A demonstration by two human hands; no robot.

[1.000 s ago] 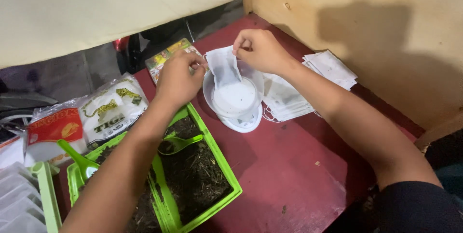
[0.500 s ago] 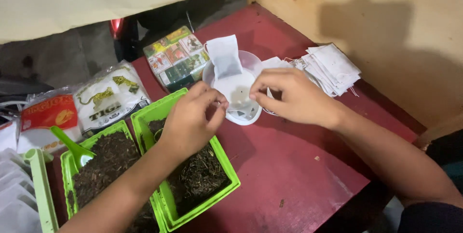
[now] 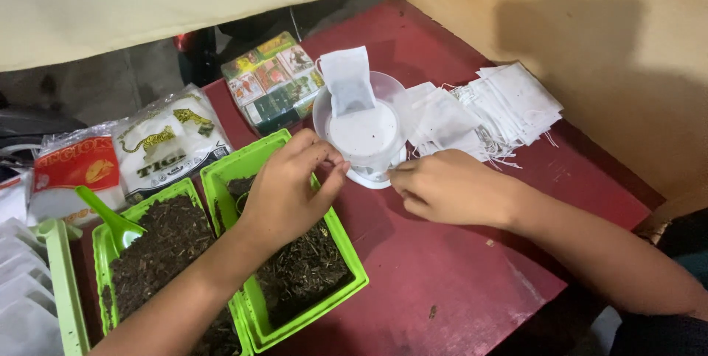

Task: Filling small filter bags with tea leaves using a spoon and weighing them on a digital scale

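A clear plastic cup stands on the red table, with a white paper sachet upright at its far rim. My left hand hovers palm down over a green tray of dark loose leaves, its fingertips close to the cup's near side and nothing visible in it. My right hand rests on the table just right of the cup's base. Its fingers are curled under, with the fingertips by the white saucer beneath the cup.
A pile of empty white sachets lies right of the cup, against a wooden wall. A second green tray of leaves holds a green scoop. Printed packets and a colourful box pack sit behind; white trays at far left.
Both hands have let go of the sachet and dropped from the cup's rim toward me. The sachet now stands alone in the cup.
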